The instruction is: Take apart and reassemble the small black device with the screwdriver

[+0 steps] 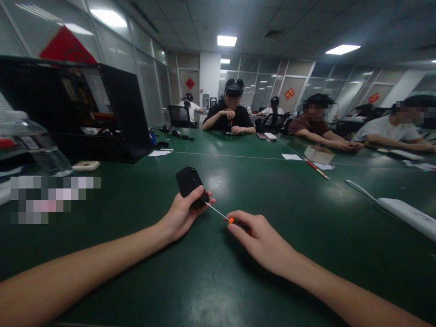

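My left hand (184, 211) is closed around the lower end of a flat black rectangular case (190, 181), thumb on its top face. The case is tilted up off the green table (136, 272), and a small yellow-green bit shows at its far edge. In my right hand (260, 236) is a screwdriver (218, 212) with a thin metal shaft and an orange collar; most of its handle is hidden by my fingers. The shaft points up and left, its tip at the near end of the case. Whether the tip sits in a screw cannot be made out.
At left stand a large black open-fronted box (126, 118) and a clear plastic bottle (44, 145). A white power strip (408, 215) lies right, and a small cardboard box (319, 155) farther back. Several people sit around; the person opposite (231, 111) holds a tool.
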`<state>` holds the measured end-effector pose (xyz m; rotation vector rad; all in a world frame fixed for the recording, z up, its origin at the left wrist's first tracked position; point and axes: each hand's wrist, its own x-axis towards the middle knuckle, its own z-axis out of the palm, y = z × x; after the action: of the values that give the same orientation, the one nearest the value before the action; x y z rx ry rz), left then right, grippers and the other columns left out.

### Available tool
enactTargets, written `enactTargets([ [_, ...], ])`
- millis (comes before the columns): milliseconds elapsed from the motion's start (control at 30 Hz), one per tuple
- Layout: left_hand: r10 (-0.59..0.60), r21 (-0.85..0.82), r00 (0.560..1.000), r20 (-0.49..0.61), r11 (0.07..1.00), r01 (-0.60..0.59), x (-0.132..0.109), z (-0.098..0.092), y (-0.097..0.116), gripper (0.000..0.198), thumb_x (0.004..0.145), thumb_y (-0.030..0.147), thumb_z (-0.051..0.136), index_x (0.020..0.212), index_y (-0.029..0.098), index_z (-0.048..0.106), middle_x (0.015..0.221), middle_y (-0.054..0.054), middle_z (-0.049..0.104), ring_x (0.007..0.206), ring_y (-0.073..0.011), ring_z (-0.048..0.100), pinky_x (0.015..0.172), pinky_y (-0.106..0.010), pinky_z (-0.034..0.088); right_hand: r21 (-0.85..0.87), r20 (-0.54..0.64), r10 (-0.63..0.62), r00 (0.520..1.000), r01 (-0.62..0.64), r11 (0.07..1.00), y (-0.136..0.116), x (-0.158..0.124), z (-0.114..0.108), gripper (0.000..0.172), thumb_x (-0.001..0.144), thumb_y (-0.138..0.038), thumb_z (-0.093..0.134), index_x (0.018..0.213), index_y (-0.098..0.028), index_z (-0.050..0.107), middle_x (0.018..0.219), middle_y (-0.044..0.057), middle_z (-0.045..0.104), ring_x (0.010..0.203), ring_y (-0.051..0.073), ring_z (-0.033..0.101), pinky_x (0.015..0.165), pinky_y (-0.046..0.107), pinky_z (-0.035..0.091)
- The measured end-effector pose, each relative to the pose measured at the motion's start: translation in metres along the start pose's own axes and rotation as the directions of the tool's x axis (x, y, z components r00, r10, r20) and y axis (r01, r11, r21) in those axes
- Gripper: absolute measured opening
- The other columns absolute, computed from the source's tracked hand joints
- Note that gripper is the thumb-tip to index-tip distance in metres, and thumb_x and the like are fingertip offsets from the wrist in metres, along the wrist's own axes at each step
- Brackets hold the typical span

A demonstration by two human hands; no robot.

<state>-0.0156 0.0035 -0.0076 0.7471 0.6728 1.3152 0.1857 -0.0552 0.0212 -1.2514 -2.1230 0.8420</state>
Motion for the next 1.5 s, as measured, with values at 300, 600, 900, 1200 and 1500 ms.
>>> enactTargets([
  [300,-0.006,-0.136,0.996,-0.084,0.991,-0.005,-0.005,0.009,0.002,0.014,0.088,0.025,0.067,0.092,0.011,0.065,0.087,-0.010,0.074,0.072,-0.0162,0.073,0.070,-0.024,0.061,0.809,0.332,0.104,0.938,-0.339,0.480,-0.001,0.006,0.038,0.026,0.092,-0.048,0.054,0.101,-0.024,0.045,0.059,-0.010,0.043,0.038,0.004,0.030,0.034,0.014,0.028],
  [600,-0.123,-0.112,0.990,-0.066,0.987,0.115,-0.012,0.013,0.001,0.016,0.089,0.027,0.065,0.088,0.011,0.065,0.077,-0.011,0.072,0.068,-0.0172,0.071,0.062,-0.024,0.059,0.839,0.152,0.073,0.986,-0.167,0.518,-0.008,0.021,0.065,0.029,0.092,-0.050,0.052,0.099,-0.023,0.044,0.062,-0.009,0.050,0.039,0.006,0.041,0.035,0.016,0.038],
  [900,-0.156,-0.105,0.986,0.064,0.981,0.162,-0.007,0.005,0.001,0.021,0.082,0.028,0.073,0.096,0.013,0.069,0.097,-0.010,0.073,0.088,-0.0194,0.070,0.077,-0.028,0.058,0.371,-0.162,0.052,0.985,0.012,0.928,0.012,0.026,0.031,0.022,0.094,-0.033,0.054,0.109,-0.019,0.062,0.065,-0.005,0.054,0.052,0.009,0.048,0.048,0.021,0.036],
  [1200,-0.076,0.221,0.964,0.256,0.975,0.019,0.001,-0.007,-0.002,0.050,0.063,0.038,0.087,0.103,0.014,0.068,0.098,-0.009,0.072,0.091,-0.0219,0.068,0.085,-0.031,0.052,0.022,-0.180,-0.203,0.962,0.210,0.977,0.017,0.030,0.008,0.035,0.092,-0.018,0.051,0.126,-0.018,0.060,0.108,0.007,0.071,0.089,0.019,0.067,0.081,0.031,0.048],
  [1500,-0.015,0.538,0.931,0.365,0.819,-0.198,0.012,-0.025,0.027,0.049,0.058,0.025,0.088,0.102,0.019,0.066,0.092,-0.006,0.064,0.077,-0.0195,0.061,0.059,-0.022,0.052,-0.201,-0.030,-0.344,0.938,0.332,0.922,0.027,0.032,-0.010,0.041,0.093,-0.015,0.045,0.132,-0.020,0.057,0.119,0.010,0.068,0.104,0.023,0.064,0.091,0.036,0.047],
])
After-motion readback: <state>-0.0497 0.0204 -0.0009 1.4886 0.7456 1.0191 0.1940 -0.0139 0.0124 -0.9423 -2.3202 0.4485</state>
